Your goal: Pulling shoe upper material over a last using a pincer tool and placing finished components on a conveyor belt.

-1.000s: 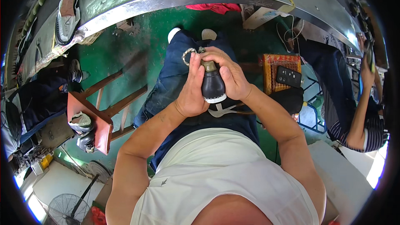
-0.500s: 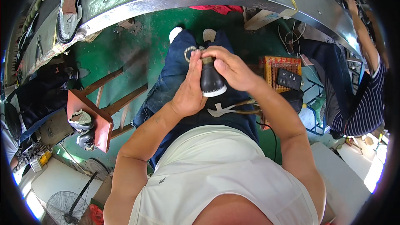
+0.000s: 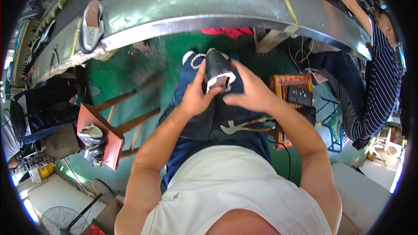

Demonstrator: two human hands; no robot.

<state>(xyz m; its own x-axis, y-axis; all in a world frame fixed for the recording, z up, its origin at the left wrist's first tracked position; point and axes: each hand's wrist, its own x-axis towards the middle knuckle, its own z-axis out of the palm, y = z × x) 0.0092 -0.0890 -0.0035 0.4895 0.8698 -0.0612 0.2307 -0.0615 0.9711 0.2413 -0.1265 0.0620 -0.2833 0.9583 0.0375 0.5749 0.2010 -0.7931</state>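
My left hand holds a black shoe upper stretched over a shoe last, its white stitched edge turned toward me. The thumb presses at the brownish opening by that edge. A twisted cord loop hangs at the far end. Close by on the right, my right hand has thumb and fingers spread apart, the fingertips near the upper's side; whether they touch it I cannot tell. Across my lap lies a pair of lasting pincers with a pale metal head, below my right hand.
A metal-topped bench curves across the front, with a half-made shoe on its left. Left of me stands a red-brown stool bearing shoes. To the right are a patterned box, a black control pad and another person in striped clothing.
The upper has been tipped so its opening shows, and moved slightly away from me. My right hand has come off its top and spread open; the left still holds it.
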